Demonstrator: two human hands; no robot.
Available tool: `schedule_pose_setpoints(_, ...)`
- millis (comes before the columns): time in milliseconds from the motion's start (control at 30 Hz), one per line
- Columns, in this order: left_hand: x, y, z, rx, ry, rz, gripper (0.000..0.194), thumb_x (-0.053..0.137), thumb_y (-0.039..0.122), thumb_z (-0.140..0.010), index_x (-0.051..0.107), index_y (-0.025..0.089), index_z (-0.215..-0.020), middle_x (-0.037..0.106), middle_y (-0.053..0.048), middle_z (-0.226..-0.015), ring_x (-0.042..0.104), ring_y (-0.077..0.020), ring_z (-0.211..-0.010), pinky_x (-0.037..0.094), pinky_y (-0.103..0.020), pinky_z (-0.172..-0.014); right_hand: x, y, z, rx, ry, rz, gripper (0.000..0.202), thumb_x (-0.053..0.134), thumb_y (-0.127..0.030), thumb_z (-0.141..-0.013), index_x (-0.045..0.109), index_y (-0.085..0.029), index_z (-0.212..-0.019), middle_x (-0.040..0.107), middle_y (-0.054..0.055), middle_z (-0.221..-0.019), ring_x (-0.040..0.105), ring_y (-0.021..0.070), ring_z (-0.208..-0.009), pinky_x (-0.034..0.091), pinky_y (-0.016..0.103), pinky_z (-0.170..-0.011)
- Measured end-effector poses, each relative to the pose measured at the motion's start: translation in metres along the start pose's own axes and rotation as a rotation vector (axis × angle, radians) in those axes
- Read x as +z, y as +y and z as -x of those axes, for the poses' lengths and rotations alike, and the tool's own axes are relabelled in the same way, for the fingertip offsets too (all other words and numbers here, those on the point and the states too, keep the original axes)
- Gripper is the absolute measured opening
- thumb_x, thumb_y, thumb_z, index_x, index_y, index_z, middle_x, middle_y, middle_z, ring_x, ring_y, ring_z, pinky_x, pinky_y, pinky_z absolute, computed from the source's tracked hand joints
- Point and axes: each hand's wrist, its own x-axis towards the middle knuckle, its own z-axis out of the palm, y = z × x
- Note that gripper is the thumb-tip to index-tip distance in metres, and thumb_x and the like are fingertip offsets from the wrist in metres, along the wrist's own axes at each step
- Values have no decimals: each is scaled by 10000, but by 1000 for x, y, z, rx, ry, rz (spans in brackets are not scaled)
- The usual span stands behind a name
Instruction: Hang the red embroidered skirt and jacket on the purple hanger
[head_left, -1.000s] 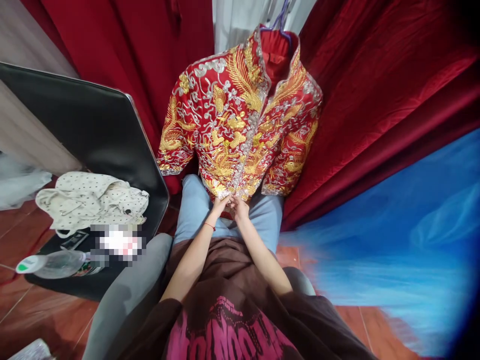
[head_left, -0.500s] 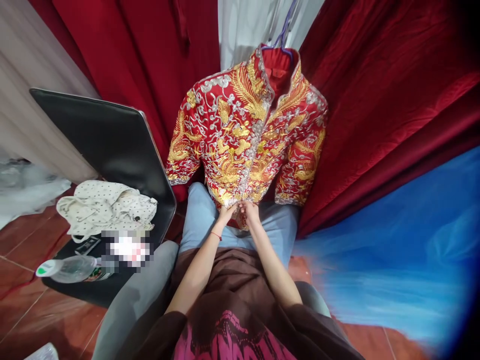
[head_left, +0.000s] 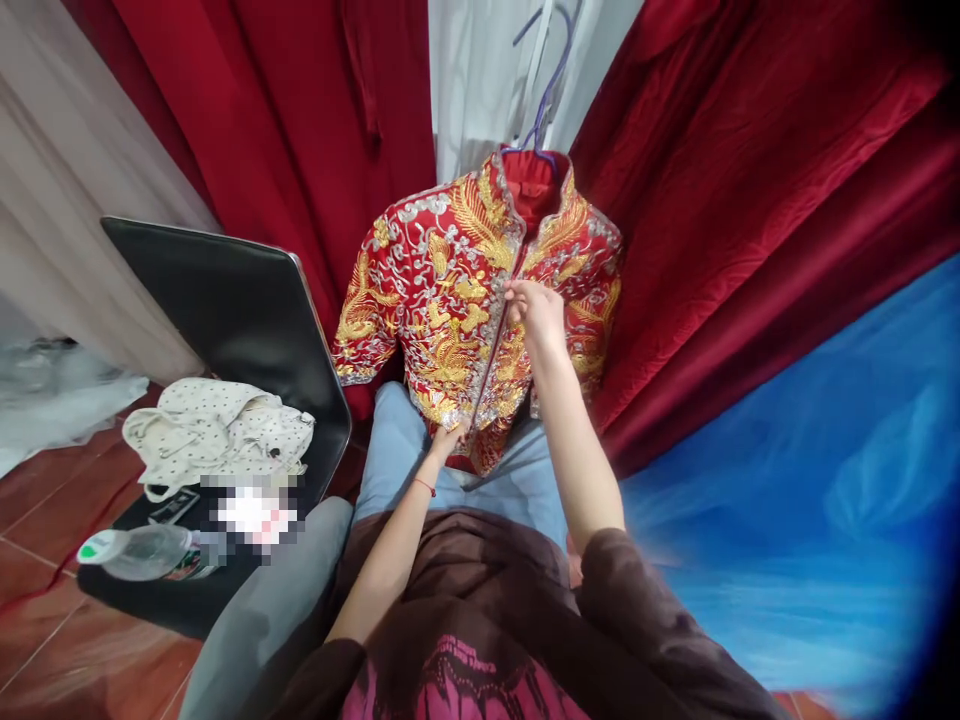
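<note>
Red curtains (head_left: 750,200), tile floor (head_left: 45,620), black chair (head_left: 225,310). Left hand (head_left: 450,440) grip pinches embroidered jacket (head_left: 435,290) hem; right hand (head_left: 536,310) grip pinches its front opening. No readable writing.

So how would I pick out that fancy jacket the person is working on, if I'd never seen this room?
Look between the dark red curtains, where a purple hanger hangs. The jacket on it is red, thick with gold and silver embroidery; the left hand grips its hem and the right hand its front seam. Nothing nearby is patterned like it.
</note>
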Motion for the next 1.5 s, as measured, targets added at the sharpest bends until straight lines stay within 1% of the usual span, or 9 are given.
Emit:
schedule_pose_setpoints(100, -13, 32, 10, -32, -6, -279, 392, 772, 519, -730, 601, 176, -650, 631, -47, -545, 706, -257, -726, 551, -346, -701, 0, -4, -2, 21, -45, -3, 175, 596, -169, -805, 658, -170, -641, 610, -28, -605, 379, 25, -423, 311, 165, -403)
schedule_pose_setpoints(167, -18, 67, 14, 22, 33, -413, 383, 815, 495, -688, 593, 188, -639, 686, -69, -653, 713, -292, -883, 534, -368, -808, -2, -1, -1, 27, -84, -8, 151, 634, -195, -793, 667, -175, -647, 596, -33, -589, 377, 29, -425, 310, 171, -401)
schedule_pose_setpoints(267, -16, 136, 14, 246, 186, -518, 317, 688, 528, -830, 649, 217, -877, 734, -85, -1039, 643, -271, -1145, 458, -356, -972, -5, 4, 1, 18, -128, -34, 125, 677, -233, -772, 687, -178, -660, 591, -32, -595, 386, 30, -440, 278, 175, -399)
schedule_pose_setpoints(333, -11, 180, 11, 538, 453, -681, 349, 576, 515, -924, 634, 201, -1065, 717, -113, -1111, 661, -257, -1092, 477, -340, -908, -5, 7, 3, 13, -148, -66, 115, 692, -244, -760, 697, -177, -666, 579, -34, -593, 383, 25, -446, 249, 175, -398)
schedule_pose_setpoints(433, -4, 220, 2, 673, 568, -812, 318, 455, 346, -1005, 610, 152, -1204, 705, -153, -1166, 674, -262, -1078, 489, -329, -835, -3, 8, 6, 20, -157, -118, 97, 706, -247, -745, 708, -175, -679, 546, -50, -562, 361, 17, -430, 240, 176, -399)
schedule_pose_setpoints(833, -3, 231, 6, 649, 472, -883, 416, 378, 251, -1009, 559, 111, -1358, 704, -225, -1127, 707, -308, -954, 491, -396, -821, 24, -26, -21, -102, 24, -8, 168, 603, -234, -862, 667, -183, -716, 684, -23, -664, 374, 31, -410, 320, 190, -423)
schedule_pose_setpoints(1067, -30, 239, -2, 739, 476, -932, 284, 468, 304, -964, 671, 143, -1082, 717, -160, -1027, 689, -287, -934, 497, -387, -806, 14, -14, -33, -102, -81, 226, 222, 614, -291, -881, 647, -184, -689, 618, -30, -558, 378, 55, -373, 322, 223, -420)
schedule_pose_setpoints(1300, -82, 319, -8, 1121, 770, -827, 512, 578, 465, -923, 531, 144, -1319, 473, -199, -1470, 413, -349, -1385, 336, -453, -1133, 1, -10, -80, -276, 98, 814, 450, 794, -449, -761, 496, -218, -518, 521, 41, -545, 593, 228, -761, 466, 356, -759)
schedule_pose_setpoints(1500, -134, 363, -40, 1052, 531, -959, 650, 562, 648, -891, 545, 117, -1266, 616, -205, -1244, 491, -373, -1296, 290, -496, -1127, -22, -45, -84, -667, -73, 1171, 391, 612, -572, -878, 609, -197, -770, 661, 135, -919, 585, 312, -1033, 347, 525, -1046)
